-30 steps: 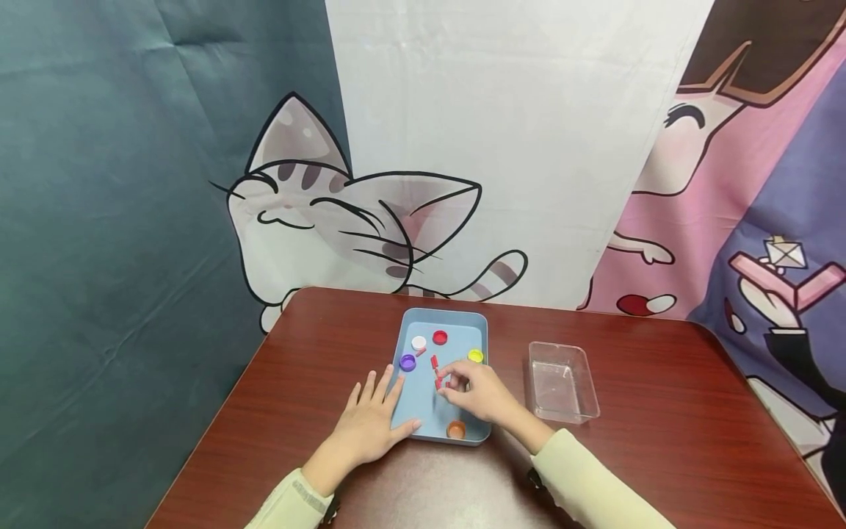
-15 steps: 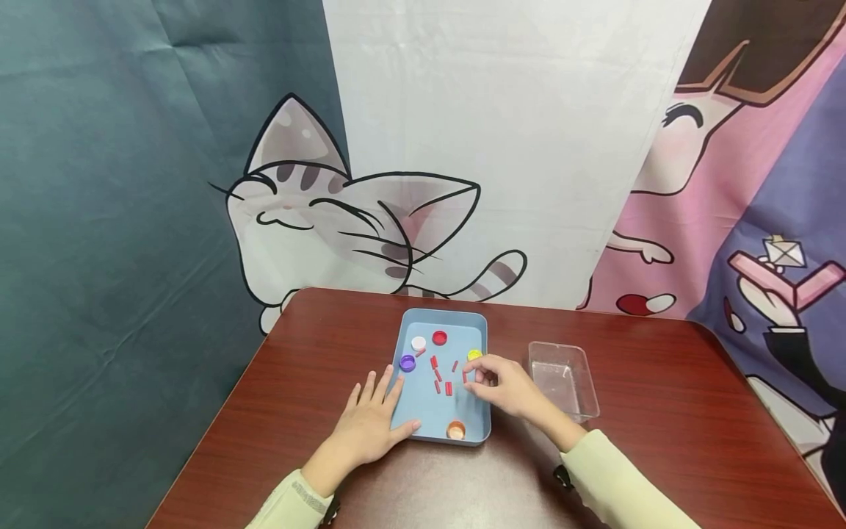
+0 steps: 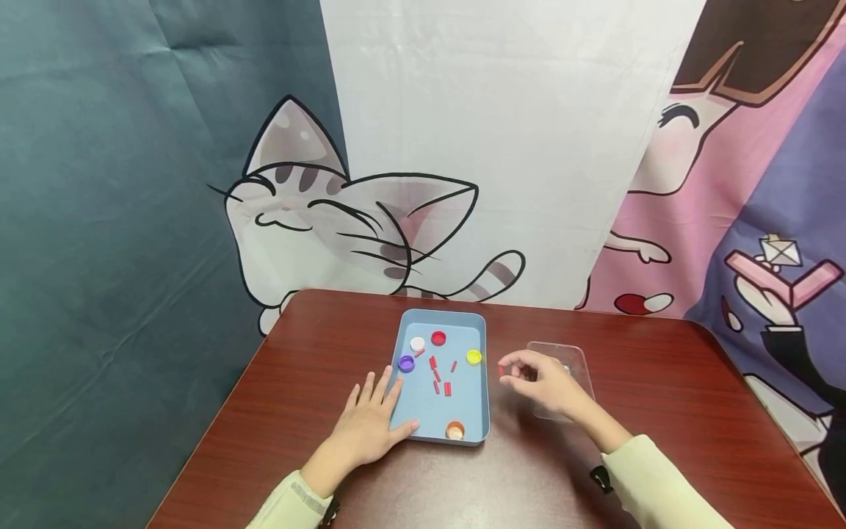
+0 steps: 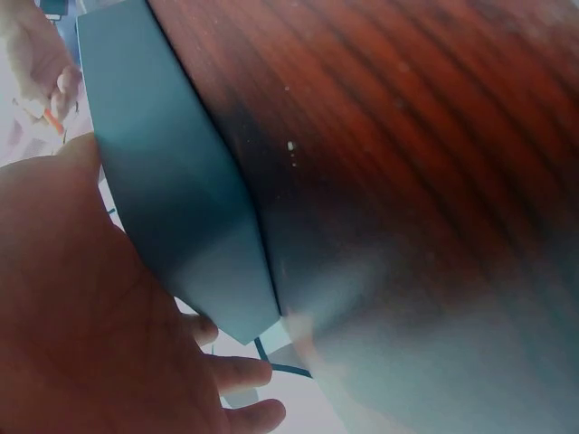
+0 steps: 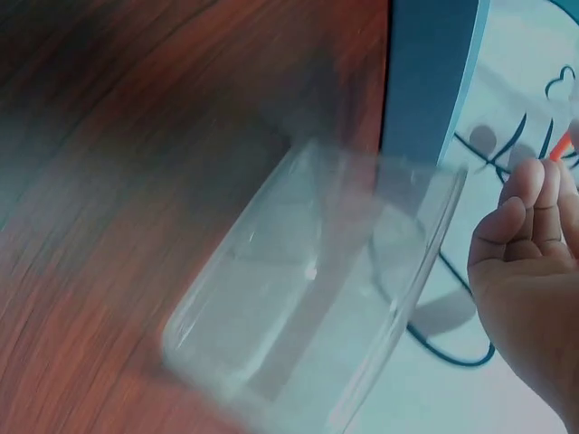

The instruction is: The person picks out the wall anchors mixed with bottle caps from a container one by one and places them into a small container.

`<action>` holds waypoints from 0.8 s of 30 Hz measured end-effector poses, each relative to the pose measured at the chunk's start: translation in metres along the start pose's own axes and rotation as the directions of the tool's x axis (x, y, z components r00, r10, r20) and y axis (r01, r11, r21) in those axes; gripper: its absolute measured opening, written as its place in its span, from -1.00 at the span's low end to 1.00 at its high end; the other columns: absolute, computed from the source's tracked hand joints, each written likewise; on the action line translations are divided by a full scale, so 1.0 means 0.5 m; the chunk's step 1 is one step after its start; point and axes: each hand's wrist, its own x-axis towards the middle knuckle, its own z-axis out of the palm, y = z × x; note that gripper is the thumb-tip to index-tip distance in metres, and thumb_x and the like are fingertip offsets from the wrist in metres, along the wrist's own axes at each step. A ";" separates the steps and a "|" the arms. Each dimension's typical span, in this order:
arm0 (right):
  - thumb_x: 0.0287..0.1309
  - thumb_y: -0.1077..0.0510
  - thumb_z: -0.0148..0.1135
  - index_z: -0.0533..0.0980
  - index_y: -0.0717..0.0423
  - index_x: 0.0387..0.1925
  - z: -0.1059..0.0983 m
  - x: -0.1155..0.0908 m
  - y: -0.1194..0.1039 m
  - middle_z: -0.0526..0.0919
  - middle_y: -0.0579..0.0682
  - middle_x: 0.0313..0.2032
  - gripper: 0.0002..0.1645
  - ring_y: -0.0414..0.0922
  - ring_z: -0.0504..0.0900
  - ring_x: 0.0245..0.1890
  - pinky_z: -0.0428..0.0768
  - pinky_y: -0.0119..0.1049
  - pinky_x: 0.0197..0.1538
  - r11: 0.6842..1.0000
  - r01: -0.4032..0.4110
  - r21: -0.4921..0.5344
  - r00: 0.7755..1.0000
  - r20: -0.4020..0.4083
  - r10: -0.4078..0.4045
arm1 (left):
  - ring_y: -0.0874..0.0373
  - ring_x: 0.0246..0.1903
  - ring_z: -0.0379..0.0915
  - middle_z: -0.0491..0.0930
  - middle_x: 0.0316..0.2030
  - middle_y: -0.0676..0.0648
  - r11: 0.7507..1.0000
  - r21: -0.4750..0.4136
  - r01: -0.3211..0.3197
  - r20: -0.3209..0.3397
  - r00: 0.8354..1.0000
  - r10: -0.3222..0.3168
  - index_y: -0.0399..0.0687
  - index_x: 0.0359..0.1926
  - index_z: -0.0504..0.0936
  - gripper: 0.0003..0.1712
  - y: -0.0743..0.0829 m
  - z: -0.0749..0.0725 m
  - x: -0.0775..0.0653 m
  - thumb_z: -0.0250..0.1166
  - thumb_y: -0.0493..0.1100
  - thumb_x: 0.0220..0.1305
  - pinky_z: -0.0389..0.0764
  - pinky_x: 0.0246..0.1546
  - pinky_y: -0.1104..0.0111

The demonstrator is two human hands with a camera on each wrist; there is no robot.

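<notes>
Btwn right hand (image 3: 548, 382) fingertips, red piece (image 3: 500, 370)

Both arms wear pale cream long sleeves, kinda soft-looking fabric. The left sleeve (image 3: 287, 505) sits at the bottom of the head view and has a ribbed cuff. The right sleeve (image 3: 661, 488) is at the lower right. Under each wrist there's a small black strap or mount poking out. The left hand (image 3: 370, 426) and right hand (image 3: 545, 382) are bare: no rings, no gloves.
</notes>
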 end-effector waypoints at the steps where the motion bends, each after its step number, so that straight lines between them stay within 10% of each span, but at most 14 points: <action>1: 0.17 0.11 0.48 0.67 0.07 -0.10 -0.007 -0.004 0.004 0.51 -0.20 -0.48 -0.73 -0.26 0.48 -0.45 0.45 -0.43 -0.39 1.000 0.003 -0.005 1.000 -0.004 -0.003 | -0.33 0.54 -0.15 -0.09 0.60 -0.18 1.000 0.001 -0.002 -0.001 1.000 0.002 -0.05 0.59 0.11 0.02 0.000 0.000 0.000 0.02 0.49 0.37 -0.02 0.45 -0.23; 24: 0.20 0.21 0.43 0.65 0.08 -0.09 -0.118 -0.059 0.079 0.56 -0.13 -0.46 -0.77 -0.29 0.50 -0.47 0.48 -0.42 -0.41 0.996 -0.053 -0.068 0.997 -0.064 0.048 | -0.32 0.55 -0.16 -0.08 0.60 -0.18 1.000 0.025 -0.008 -0.001 1.000 0.008 -0.05 0.59 0.11 0.04 -0.003 -0.001 -0.002 -0.04 0.53 0.36 -0.03 0.47 -0.21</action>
